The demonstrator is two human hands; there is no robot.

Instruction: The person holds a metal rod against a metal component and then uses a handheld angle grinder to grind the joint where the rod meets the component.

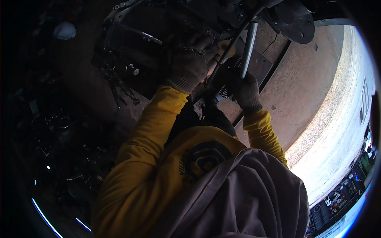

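Note:
A grey metal bar or pipe (249,47) rises from my right hand (247,91), which wears a worn work glove and is closed around its lower end. My left hand (188,67), also gloved, lies to the left among dark metal parts. Its fingers look bent round something there, but shadow hides what they grip. Between the hands are a tan round disc (226,48) and a dark cable or hose (234,39) that crosses in front of it. A coiled spring or threaded part (223,93) shows beside my right wrist.
Dark machinery with a rounded, holed metal plate (301,29) hangs at the top. Tools and loose parts lie in shadow at left, with a pale crumpled bundle (64,30) behind. A brown concrete floor (305,87) spreads right toward bright daylight.

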